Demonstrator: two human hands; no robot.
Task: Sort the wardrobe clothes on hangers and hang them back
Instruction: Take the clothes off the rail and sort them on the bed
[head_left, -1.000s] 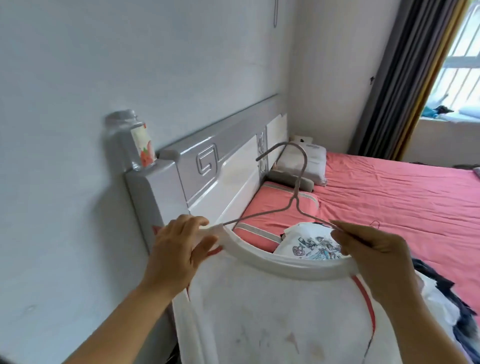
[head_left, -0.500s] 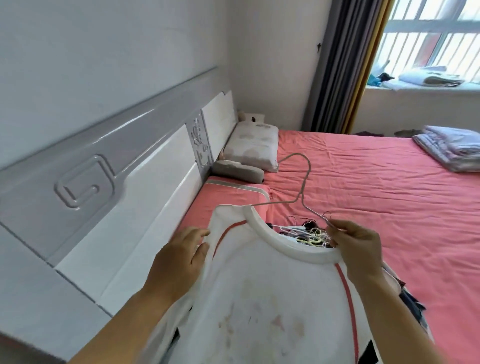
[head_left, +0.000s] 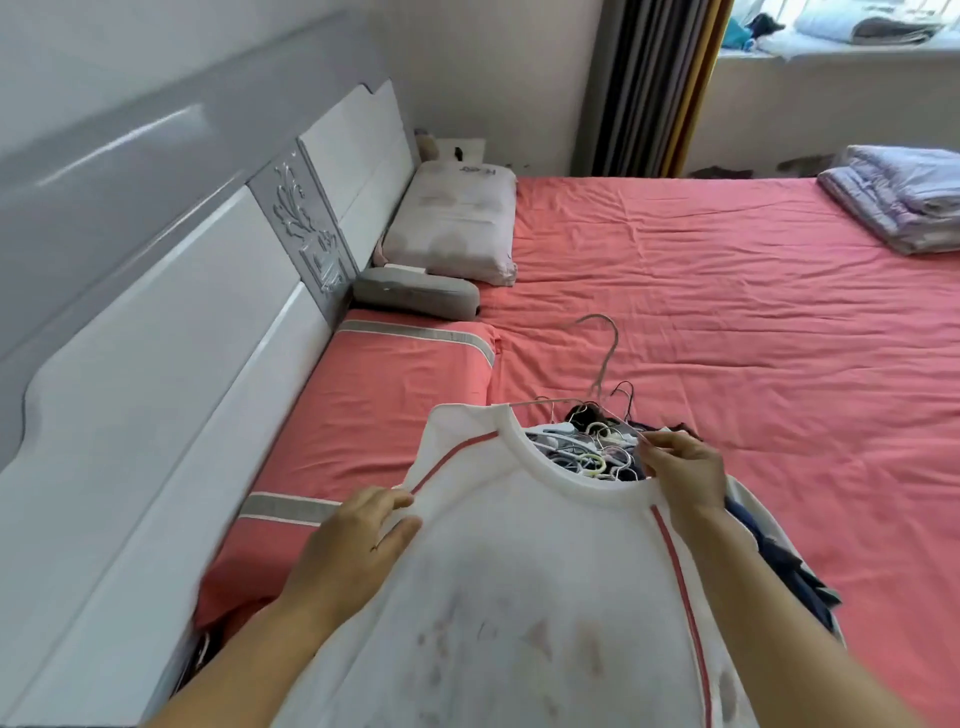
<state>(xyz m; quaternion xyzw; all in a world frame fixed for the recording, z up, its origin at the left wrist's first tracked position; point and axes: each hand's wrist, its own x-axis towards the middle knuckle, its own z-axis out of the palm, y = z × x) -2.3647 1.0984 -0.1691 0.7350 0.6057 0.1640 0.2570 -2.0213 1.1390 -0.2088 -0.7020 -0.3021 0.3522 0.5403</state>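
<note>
Over the pink bed (head_left: 727, 312) we are fitting a wire hanger (head_left: 605, 364) into the white shirt (head_left: 519, 571). Our right hand (head_left: 685, 475) pinches hanger and collar; our left hand (head_left: 358, 535) grips the shoulder. Next, we judge, the shoulder must be pulled over the hanger's bare arm.

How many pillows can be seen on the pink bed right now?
3: a white rectangular pillow farthest along the headboard, a small grey cushion-like pillow beside it, and a pink pillow with grey stripes nearest. None looks hidden.
</note>
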